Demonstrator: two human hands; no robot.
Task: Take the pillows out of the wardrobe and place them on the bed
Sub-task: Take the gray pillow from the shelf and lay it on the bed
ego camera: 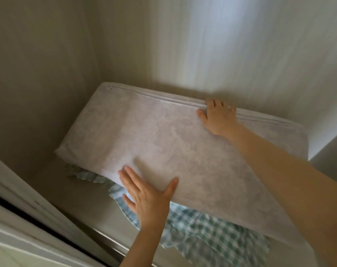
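A white pillow (163, 143) with a faint floral pattern and a zipper (156, 97) along its far edge lies inside the wardrobe, resting on the shelf (54, 182) against the back wall (202, 45). Its near right part lies on top of a green-and-white checked cloth (208, 234), whose frilled edge shows from under the pillow at the near side.

The left hand (146, 197) is at the pillow's near edge, thumb spread on the top face and fingers reaching toward and under that edge; its grip is spread wide, and I cannot tell whether it has closed on the pillow. The right hand (217, 117) reaches across to the far edge, fingers curled over the zipper seam, thumb pressed on the top face, clamped on the pillow's edge.

At near left, the pale wardrobe frame (29, 218) with a dark track runs diagonally. The picture is somewhat blurred.
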